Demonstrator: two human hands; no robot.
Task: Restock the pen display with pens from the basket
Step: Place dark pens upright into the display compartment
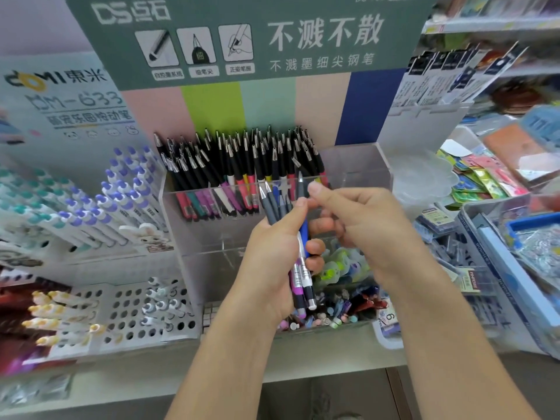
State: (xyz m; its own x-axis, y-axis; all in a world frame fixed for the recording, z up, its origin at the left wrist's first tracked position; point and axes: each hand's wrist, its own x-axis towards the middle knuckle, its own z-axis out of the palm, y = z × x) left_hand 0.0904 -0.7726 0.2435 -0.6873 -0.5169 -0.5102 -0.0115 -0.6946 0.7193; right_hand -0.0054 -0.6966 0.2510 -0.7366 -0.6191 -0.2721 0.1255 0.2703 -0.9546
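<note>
At frame centre the left hand (pixel 272 253) has its grip clenched round a bundle of pens (pixel 298 253), tips up, caps down. The right hand (pixel 354 213) pinches the tip end of one pen (pixel 300 186) at the top of the bundle, as if picking it out. Behind the hands stands the clear display (pixel 212 225), its back row packed with pens on the left and bare at the right. No basket is clearly visible. The pens look light, stiff and smooth, so likely slippery in a bunch; best taken singly by the barrel, between thumb and forefinger.
</note>
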